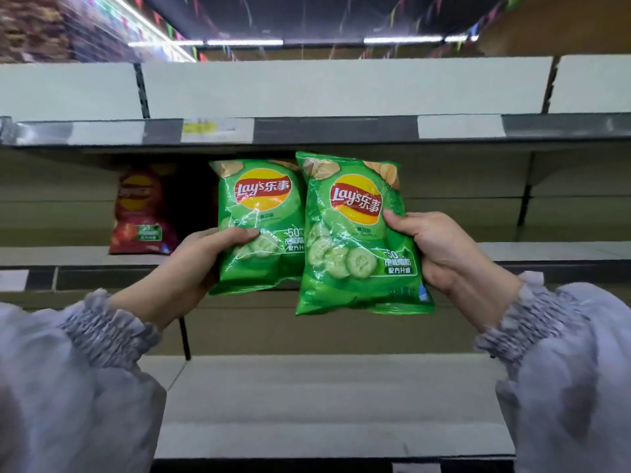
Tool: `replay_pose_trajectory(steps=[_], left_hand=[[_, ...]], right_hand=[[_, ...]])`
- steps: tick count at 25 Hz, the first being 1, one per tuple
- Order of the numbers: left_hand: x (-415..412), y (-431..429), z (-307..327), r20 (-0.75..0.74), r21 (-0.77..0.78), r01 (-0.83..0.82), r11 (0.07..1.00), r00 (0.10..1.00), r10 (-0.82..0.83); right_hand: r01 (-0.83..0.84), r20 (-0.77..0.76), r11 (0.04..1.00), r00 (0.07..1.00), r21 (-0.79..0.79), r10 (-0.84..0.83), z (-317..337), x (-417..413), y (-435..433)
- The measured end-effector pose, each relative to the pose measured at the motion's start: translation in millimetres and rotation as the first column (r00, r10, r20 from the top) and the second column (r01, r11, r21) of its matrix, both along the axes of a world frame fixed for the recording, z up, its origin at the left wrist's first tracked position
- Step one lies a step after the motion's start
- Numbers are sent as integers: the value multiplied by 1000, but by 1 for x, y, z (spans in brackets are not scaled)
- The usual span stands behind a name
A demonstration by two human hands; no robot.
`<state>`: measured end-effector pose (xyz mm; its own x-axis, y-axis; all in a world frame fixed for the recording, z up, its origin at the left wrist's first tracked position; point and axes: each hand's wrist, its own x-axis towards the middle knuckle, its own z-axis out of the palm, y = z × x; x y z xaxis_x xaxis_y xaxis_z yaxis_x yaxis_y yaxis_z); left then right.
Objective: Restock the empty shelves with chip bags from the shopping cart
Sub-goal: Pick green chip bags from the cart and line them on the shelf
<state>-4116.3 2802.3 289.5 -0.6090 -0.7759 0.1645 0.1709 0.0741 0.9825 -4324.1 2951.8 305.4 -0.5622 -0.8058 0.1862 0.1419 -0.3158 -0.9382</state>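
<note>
I hold two green chip bags upright in front of the shelving. My left hand (208, 249) grips the left green bag (263, 213) by its lower left edge. My right hand (440, 250) grips the right green bag (351, 240) by its right edge; this bag overlaps the left one and sits slightly lower and nearer. Both bags are level with the middle shelf (546, 256). A red chip bag (141, 213) stands on that shelf to the left, behind my left hand. The shopping cart is out of view.
The top shelf (341, 129) has a metal price rail with white and yellow labels. The lower shelf (324, 404) is a bare white board. Dark uprights (141, 90) divide the bays. My pale sleeves fill both lower corners.
</note>
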Motion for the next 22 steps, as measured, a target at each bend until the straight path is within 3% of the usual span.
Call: replay_pose_trajectory(steps=[11,15,19,22], left_hand=[[3,-75,19,18,-89,181,979,984,-180],[-11,-86,11,66,-140,198,970,980,-190],[-14,-84,11,90,-164,228,960,972,-216],[-12,-83,12,77,-119,207,971,977,-199]], right_hand=[[248,12,964,968,96,-250,17,-26,-53],[237,21,965,970,109,-241,12,-50,-76],[199,8,915,977,350,-215,0,-70,-86],[217,41,932,970,290,-238,9,-88,-102]])
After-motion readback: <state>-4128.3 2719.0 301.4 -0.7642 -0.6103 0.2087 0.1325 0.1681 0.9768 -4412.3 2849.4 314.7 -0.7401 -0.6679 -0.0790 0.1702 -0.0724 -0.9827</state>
